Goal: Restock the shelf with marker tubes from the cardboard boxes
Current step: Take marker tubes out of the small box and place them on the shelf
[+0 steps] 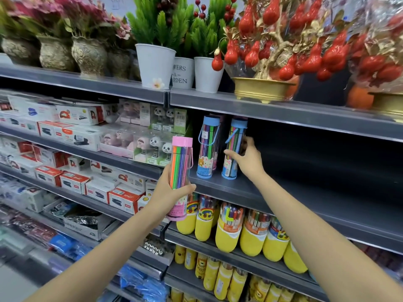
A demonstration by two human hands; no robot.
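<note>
— So where's the tube?
— My right hand [246, 159] grips the blue tube [233, 149] near the shelf's [283, 192] front edge; my left hand [169, 192] holds a pink tube [180, 171].
— Risk?
— Nudging its neighbour [207, 147] over.

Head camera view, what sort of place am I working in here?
Most likely a retail shop's stationery aisle. Grey store shelving carries boxed staplers in rows, yellow marker tubs below, and artificial potted plants on top. The left hand holds a pink marker tube for restocking.
</note>
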